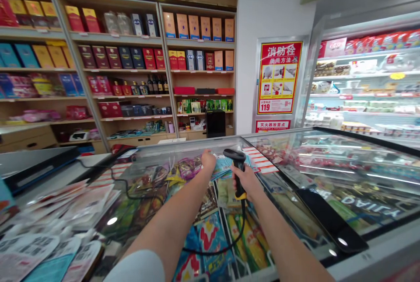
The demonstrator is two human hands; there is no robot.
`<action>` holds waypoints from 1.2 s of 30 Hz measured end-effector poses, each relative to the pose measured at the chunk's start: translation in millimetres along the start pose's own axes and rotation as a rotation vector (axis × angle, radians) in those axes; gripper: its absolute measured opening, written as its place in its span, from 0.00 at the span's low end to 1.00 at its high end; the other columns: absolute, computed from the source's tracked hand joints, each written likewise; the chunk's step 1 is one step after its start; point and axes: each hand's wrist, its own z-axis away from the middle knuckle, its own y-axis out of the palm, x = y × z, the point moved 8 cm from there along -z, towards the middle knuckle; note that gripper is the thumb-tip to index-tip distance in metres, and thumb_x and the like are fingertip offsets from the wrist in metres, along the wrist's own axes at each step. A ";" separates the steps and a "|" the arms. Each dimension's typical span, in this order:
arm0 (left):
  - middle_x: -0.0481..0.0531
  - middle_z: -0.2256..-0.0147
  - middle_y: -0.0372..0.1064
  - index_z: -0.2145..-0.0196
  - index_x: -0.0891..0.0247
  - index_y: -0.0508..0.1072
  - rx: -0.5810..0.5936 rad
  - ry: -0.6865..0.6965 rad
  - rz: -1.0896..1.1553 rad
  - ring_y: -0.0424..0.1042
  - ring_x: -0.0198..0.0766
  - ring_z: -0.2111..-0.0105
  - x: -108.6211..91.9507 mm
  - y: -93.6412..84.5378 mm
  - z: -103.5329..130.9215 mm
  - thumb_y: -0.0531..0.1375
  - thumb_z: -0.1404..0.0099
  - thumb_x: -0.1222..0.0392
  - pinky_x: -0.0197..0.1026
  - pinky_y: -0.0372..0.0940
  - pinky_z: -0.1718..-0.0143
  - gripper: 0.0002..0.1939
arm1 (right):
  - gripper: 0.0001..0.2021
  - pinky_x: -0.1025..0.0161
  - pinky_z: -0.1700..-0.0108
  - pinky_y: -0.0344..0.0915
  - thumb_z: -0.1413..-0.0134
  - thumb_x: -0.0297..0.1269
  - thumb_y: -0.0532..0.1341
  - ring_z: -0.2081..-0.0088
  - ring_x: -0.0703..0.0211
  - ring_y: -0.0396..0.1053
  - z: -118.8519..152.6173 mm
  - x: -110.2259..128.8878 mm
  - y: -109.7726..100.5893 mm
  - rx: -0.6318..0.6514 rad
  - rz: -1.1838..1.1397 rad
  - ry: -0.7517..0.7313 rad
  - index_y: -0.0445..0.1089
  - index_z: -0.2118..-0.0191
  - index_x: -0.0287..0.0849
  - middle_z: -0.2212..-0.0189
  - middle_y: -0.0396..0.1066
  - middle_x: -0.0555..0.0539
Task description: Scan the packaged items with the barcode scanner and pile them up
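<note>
My right hand (247, 181) is wrapped round the grip of a black barcode scanner (235, 155) with a yellow-tipped base. The scanner's head points forward and left, and its black cable (241, 225) loops down over the freezer. My left hand (208, 159) reaches forward with closed fingers at the left edge of a light-blue packet (223, 166); the fingertips are partly hidden. That packet lies between the two hands, beside a red-and-white striped label (260, 159). Beneath both arms is a chest freezer (183, 144) holding colourful bags, such as a blue ice-cream bag (210, 234).
A black handle strip (331, 218) lies on the freezer's sliding glass lid at right. Leaflets and QR-code cards (29, 251) are piled on the left, near a counter (101, 159). Behind stand shelves (200, 43) of boxed bottles and, at right, a lit refrigerated display (367, 76).
</note>
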 end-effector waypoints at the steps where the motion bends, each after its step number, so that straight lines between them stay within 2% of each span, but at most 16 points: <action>1: 0.55 0.75 0.71 0.69 0.64 0.73 -0.033 0.017 -0.019 0.71 0.41 0.68 -3.0 -9.0 2.8 0.60 0.49 0.69 0.38 0.61 0.67 0.07 | 0.16 0.68 0.85 0.60 0.58 0.44 0.66 0.86 0.67 0.60 0.2 0.0 -0.4 -0.005 -0.007 -0.001 0.61 0.68 0.43 0.84 0.62 0.58; 3: 0.53 0.76 0.71 0.68 0.65 0.74 -0.054 0.048 -0.033 0.70 0.39 0.72 -5.9 -29.6 9.1 0.61 0.48 0.67 0.37 0.61 0.70 0.07 | 0.16 0.68 0.85 0.60 0.59 0.44 0.67 0.86 0.67 0.60 0.8 -0.9 -0.2 -0.002 -0.011 0.004 0.61 0.69 0.43 0.84 0.62 0.58; 5: 0.52 0.77 0.70 0.68 0.66 0.74 -0.009 0.074 -0.048 0.68 0.37 0.75 -3.2 -54.1 16.6 0.63 0.49 0.64 0.36 0.60 0.72 0.08 | 0.15 0.68 0.85 0.61 0.59 0.43 0.67 0.86 0.67 0.60 1.7 -3.1 0.7 0.010 0.003 0.013 0.61 0.71 0.43 0.85 0.62 0.57; 8: 0.50 0.78 0.68 0.70 0.66 0.74 0.079 0.123 -0.155 0.66 0.36 0.77 8.7 -106.9 33.6 0.65 0.50 0.61 0.36 0.60 0.73 0.08 | 0.14 0.69 0.85 0.61 0.56 0.42 0.66 0.86 0.67 0.60 4.1 -9.1 3.8 0.034 0.013 0.032 0.60 0.75 0.42 0.87 0.61 0.56; 11: 0.48 0.78 0.68 0.73 0.63 0.74 0.105 0.174 -0.341 0.68 0.37 0.73 24.1 -179.0 57.7 0.65 0.52 0.62 0.36 0.61 0.69 0.06 | 0.15 0.69 0.85 0.60 0.54 0.42 0.65 0.87 0.68 0.58 8.8 -22.4 14.0 0.102 0.017 0.124 0.60 0.78 0.42 0.88 0.60 0.55; 15: 0.51 0.73 0.72 0.74 0.61 0.72 -0.008 0.150 -0.684 0.72 0.43 0.66 40.8 -293.3 88.9 0.65 0.52 0.63 0.39 0.62 0.62 0.05 | 0.14 0.69 0.85 0.60 0.55 0.41 0.66 0.87 0.68 0.59 19.8 -30.8 38.4 0.197 0.003 0.189 0.60 0.77 0.41 0.88 0.61 0.55; 18: 0.58 0.63 0.74 0.68 0.61 0.72 -0.113 0.018 -0.939 0.73 0.50 0.59 51.5 -376.3 107.7 0.65 0.51 0.58 0.41 0.62 0.59 0.11 | 0.14 0.69 0.85 0.60 0.56 0.39 0.67 0.87 0.68 0.59 28.5 -26.3 61.9 0.232 -0.006 0.185 0.61 0.76 0.42 0.87 0.62 0.55; 21: 0.64 0.58 0.73 0.62 0.63 0.72 -0.087 -0.214 -1.160 0.72 0.55 0.56 69.5 -436.8 125.4 0.68 0.55 0.53 0.43 0.63 0.59 0.21 | 0.13 0.69 0.85 0.60 0.54 0.39 0.66 0.87 0.68 0.59 36.8 -20.6 91.9 0.289 -0.018 0.182 0.60 0.76 0.42 0.87 0.61 0.55; 22: 0.65 0.57 0.73 0.61 0.63 0.72 -0.065 -0.258 -1.204 0.72 0.55 0.56 73.6 -449.4 130.6 0.68 0.56 0.53 0.43 0.64 0.59 0.23 | 0.14 0.69 0.85 0.60 0.54 0.39 0.66 0.87 0.68 0.59 39.3 -19.2 102.8 0.308 -0.029 0.180 0.59 0.76 0.42 0.87 0.61 0.55; 24: 0.65 0.57 0.73 0.61 0.64 0.71 -0.025 -0.290 -1.248 0.72 0.54 0.56 78.3 -463.8 138.1 0.67 0.55 0.54 0.43 0.64 0.59 0.23 | 0.13 0.69 0.86 0.59 0.53 0.38 0.65 0.87 0.68 0.59 44.0 -18.2 124.5 0.334 -0.054 0.178 0.59 0.76 0.42 0.86 0.62 0.55; 27: 0.62 0.60 0.74 0.65 0.64 0.71 0.008 -0.316 -1.213 0.72 0.51 0.60 83.9 -470.2 141.5 0.66 0.55 0.55 0.42 0.63 0.62 0.19 | 0.12 0.69 0.86 0.58 0.52 0.38 0.64 0.88 0.68 0.58 51.7 -22.4 156.8 0.386 -0.036 0.187 0.59 0.75 0.42 0.87 0.62 0.55; 29: 0.57 0.67 0.73 0.72 0.63 0.69 0.028 -0.327 -1.126 0.72 0.48 0.63 89.2 -469.8 140.1 0.65 0.55 0.56 0.40 0.62 0.66 0.13 | 0.12 0.69 0.86 0.59 0.52 0.39 0.65 0.88 0.68 0.59 56.8 -27.1 175.3 0.427 -0.027 0.188 0.59 0.74 0.42 0.87 0.62 0.56; 31: 0.51 0.76 0.68 0.80 0.62 0.65 0.042 -0.312 -1.015 0.71 0.45 0.68 94.3 -468.7 138.6 0.63 0.54 0.58 0.39 0.60 0.69 0.09 | 0.13 0.69 0.86 0.59 0.53 0.40 0.65 0.87 0.68 0.59 60.7 -32.7 188.7 0.466 -0.029 0.184 0.60 0.73 0.42 0.85 0.63 0.56; 33: 0.47 0.82 0.60 0.84 0.61 0.60 0.031 -0.279 -0.854 0.68 0.43 0.72 97.9 -467.8 138.9 0.60 0.53 0.57 0.38 0.59 0.71 0.11 | 0.13 0.69 0.86 0.58 0.54 0.41 0.66 0.87 0.68 0.60 63.1 -40.6 196.4 0.502 -0.022 0.192 0.60 0.73 0.42 0.85 0.64 0.56; 36: 0.46 0.82 0.60 0.81 0.61 0.63 -0.060 -0.200 -0.429 0.67 0.41 0.73 94.8 -463.1 139.3 0.60 0.52 0.55 0.38 0.60 0.73 0.10 | 0.15 0.70 0.85 0.58 0.55 0.44 0.66 0.87 0.69 0.60 63.7 -53.6 198.6 0.545 0.000 0.209 0.61 0.73 0.42 0.85 0.63 0.56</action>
